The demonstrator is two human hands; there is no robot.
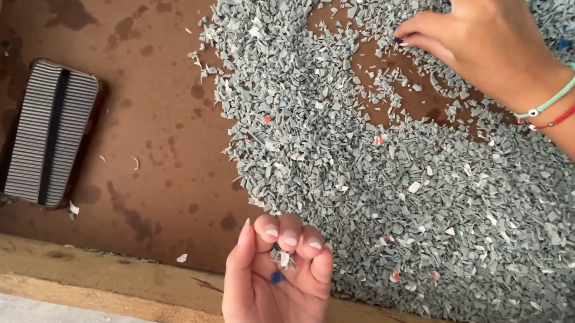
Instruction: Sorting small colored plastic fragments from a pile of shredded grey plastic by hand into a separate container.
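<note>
A wide heap of small grey plastic flakes (404, 170) covers the right part of a brown board, with a few red, white and blue bits mixed in. My right hand (485, 23) reaches in from the upper right, fingertips pinching at flakes beside a bare patch. It wears a mint and a red bracelet at the wrist. My left hand (277, 292) is cupped palm up at the lower middle, fingers curled over a few picked bits, among them a blue one (277, 277) and a white one.
A striped black-and-white oblong case (50, 134) lies on the brown board (153, 126) at the left. A raw wooden rim (84, 275) borders the board's near side, with grey floor below it. Stray flakes lie in the left corner.
</note>
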